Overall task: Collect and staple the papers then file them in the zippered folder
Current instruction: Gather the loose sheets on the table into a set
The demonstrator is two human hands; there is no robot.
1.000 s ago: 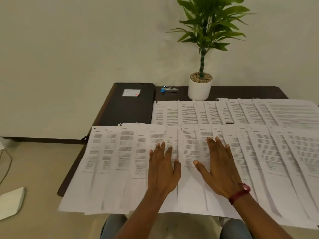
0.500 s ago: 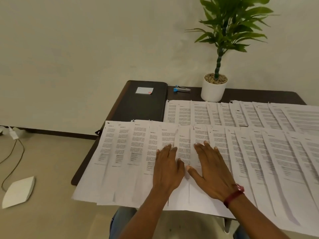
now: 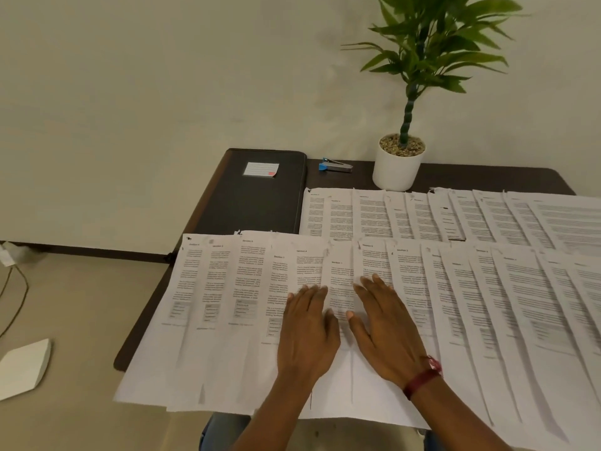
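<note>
Pressing flat: left hand (image 3: 307, 333), right hand (image 3: 385, 333), fingers (image 3: 379, 289) straight on papers (image 3: 227, 288).

Left hand (image 3: 307, 333): palm down, flat, fingers (image 3: 313, 296) straight and close together, pointing away from the body; holds nothing. Right hand (image 3: 387, 333): palm down, flat, fingers (image 3: 374, 286) extended and slightly spread, thumb stretched toward the left hand, its tip just beside it. Hands lie side by side, a narrow gap between. Both forearms bare, entering from the lower edge and converging forward
</note>
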